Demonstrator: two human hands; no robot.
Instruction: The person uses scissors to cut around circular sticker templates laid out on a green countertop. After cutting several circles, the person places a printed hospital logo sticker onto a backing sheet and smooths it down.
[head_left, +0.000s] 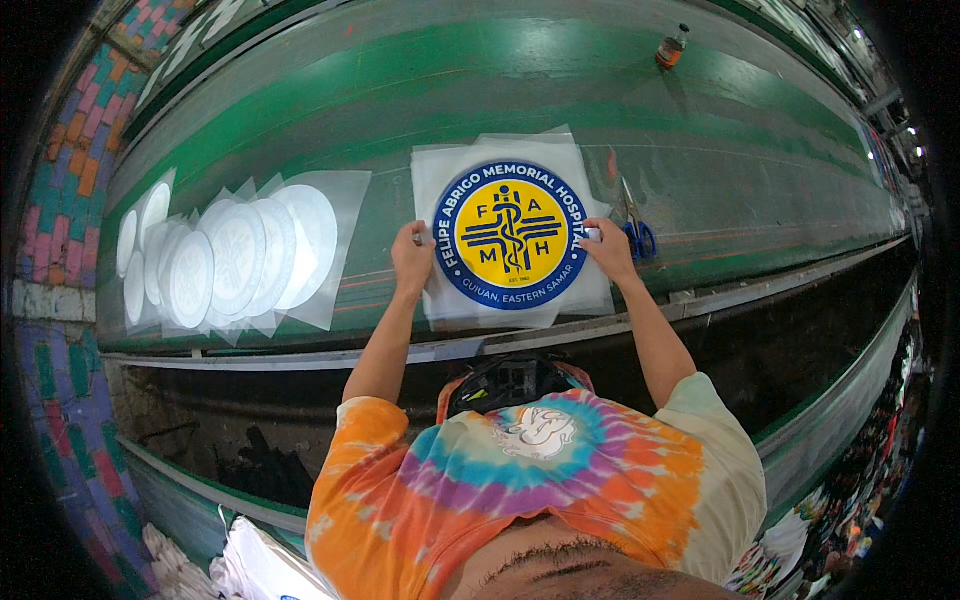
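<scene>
Directly before me is a round printed emblem with a navy blue ring, a yellow centre and a serpent-and-staff design; it bears writing. At its left rim, my left hand pinches the edge between thumb and curled fingers. My right hand grips the opposite rim the same way. Beneath the emblem lie several translucent sheets, their corners fanned unevenly. Blue-handled scissors rest on the green tabletop, just right of my right hand, blades pointing away from me.
Overlapping translucent sheets with round whitish prints spread over the table's left side. A small bottle with orange contents stands at the far right. The table's near edge runs before my body. White fabric lies behind me at lower left.
</scene>
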